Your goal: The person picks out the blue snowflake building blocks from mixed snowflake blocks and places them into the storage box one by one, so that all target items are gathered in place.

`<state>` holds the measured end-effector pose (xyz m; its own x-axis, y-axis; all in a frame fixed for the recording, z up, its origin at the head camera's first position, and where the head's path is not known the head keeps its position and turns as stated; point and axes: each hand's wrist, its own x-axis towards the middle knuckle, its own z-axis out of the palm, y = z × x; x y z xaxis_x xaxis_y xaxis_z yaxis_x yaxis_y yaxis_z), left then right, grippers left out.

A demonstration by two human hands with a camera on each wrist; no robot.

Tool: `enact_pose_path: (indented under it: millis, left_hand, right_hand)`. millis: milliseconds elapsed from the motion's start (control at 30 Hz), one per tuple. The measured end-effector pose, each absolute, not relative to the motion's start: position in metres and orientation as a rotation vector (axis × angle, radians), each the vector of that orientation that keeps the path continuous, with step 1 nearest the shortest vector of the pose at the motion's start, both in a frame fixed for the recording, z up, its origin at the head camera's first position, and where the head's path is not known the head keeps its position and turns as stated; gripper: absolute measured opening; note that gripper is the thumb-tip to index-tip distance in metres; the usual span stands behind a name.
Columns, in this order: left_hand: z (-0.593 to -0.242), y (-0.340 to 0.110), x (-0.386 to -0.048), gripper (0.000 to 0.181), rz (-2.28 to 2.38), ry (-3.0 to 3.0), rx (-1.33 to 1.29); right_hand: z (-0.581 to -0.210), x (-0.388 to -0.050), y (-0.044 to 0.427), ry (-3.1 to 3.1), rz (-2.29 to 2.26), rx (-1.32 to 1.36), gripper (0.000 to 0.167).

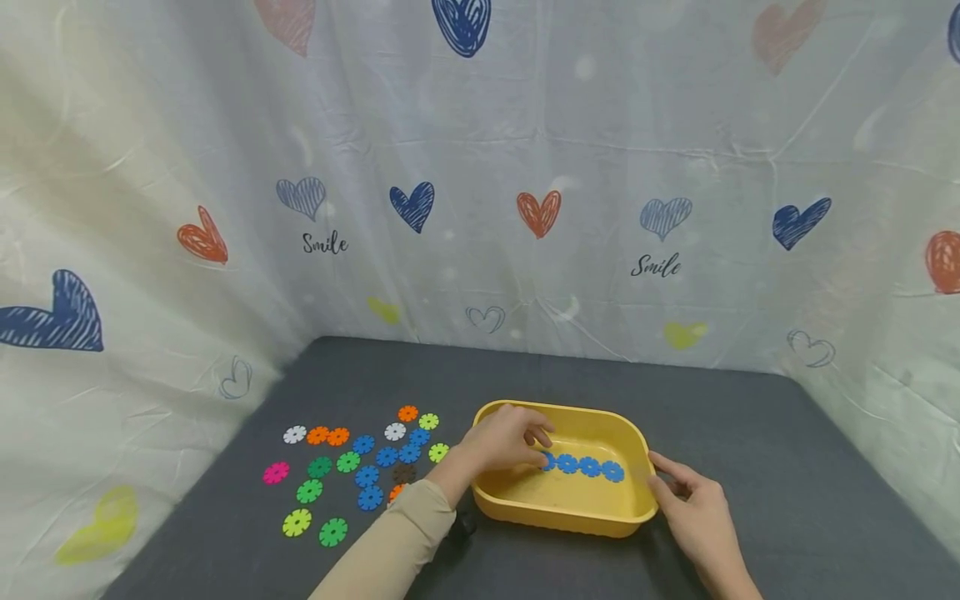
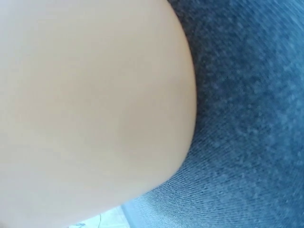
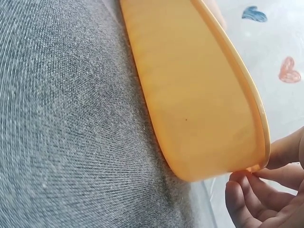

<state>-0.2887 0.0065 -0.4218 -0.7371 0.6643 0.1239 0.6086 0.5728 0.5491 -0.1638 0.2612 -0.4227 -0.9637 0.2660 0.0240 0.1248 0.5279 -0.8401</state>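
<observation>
A yellow plastic tray (image 1: 555, 518) stands on the dark table. In it, several blue notched discs (image 1: 590, 467) form a joined row. My left hand (image 1: 504, 437) reaches over the tray's left side and pinches the row's left end, its fingertips partly covering the end disc. My right hand (image 1: 697, 508) grips the tray's right end, thumb and fingers at the rim. From the right wrist, the tray's outer wall (image 3: 194, 95) shows, with the right hand (image 3: 268, 190) holding its corner. Only blurred skin and dark cloth fill the left wrist view.
Left of the tray, several notched discs lie scattered: green (image 1: 333, 532), blue (image 1: 370, 498), orange (image 1: 338, 437), white (image 1: 295, 434), pink (image 1: 276, 472), yellow (image 1: 296, 522) and brown (image 1: 403, 473). A white curtain (image 1: 480, 267) with hearts hangs behind the table.
</observation>
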Motion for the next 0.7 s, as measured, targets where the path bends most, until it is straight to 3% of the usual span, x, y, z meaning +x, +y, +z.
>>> enact_pose_path:
  millis: [700]
  left_hand:
    - [-0.4191, 0.0051, -0.2869, 0.047, 1.017, 2.654, 1.048]
  right_hand:
    - [-0.4226, -0.1630, 0.2610, -2.611, 1.432, -0.342, 0.043]
